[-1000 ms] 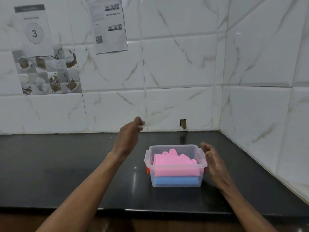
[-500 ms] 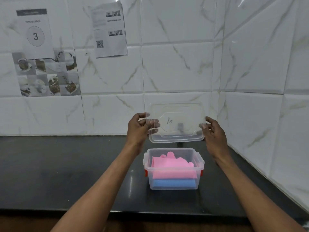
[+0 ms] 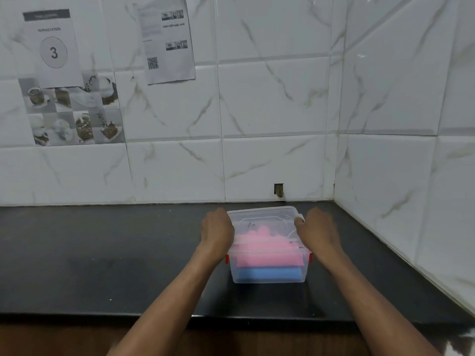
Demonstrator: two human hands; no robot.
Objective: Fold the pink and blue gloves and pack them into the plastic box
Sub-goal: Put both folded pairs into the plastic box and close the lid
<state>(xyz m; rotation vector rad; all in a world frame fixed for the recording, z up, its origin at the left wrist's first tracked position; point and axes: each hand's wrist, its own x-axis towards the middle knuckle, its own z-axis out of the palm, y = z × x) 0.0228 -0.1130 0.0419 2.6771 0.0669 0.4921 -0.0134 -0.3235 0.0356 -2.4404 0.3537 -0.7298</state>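
Left hand (image 3: 217, 233) and right hand (image 3: 318, 231) curl over the end edges of the clear lid (image 3: 264, 217), atop the plastic box (image 3: 267, 252) on the black surface (image 3: 102, 253). Soft folded pink gloves (image 3: 267, 260) lie on the blue gloves (image 3: 268, 274) inside. The lid is probably light and flexible, best gripped at the ends.

Worktop (image 3: 90, 253): black, glossy slab. Its long side runs left to right along the tiled wall (image 3: 180, 163), and its right end meets the side wall (image 3: 398, 176) in a corner. Faint pale reflections show near the front edge.

One item directly on it: clear plastic box (image 3: 270, 253) with red side latches (image 3: 227, 258). It is right of centre, toward the far right corner, apart from both walls. Box sits flat and upright.
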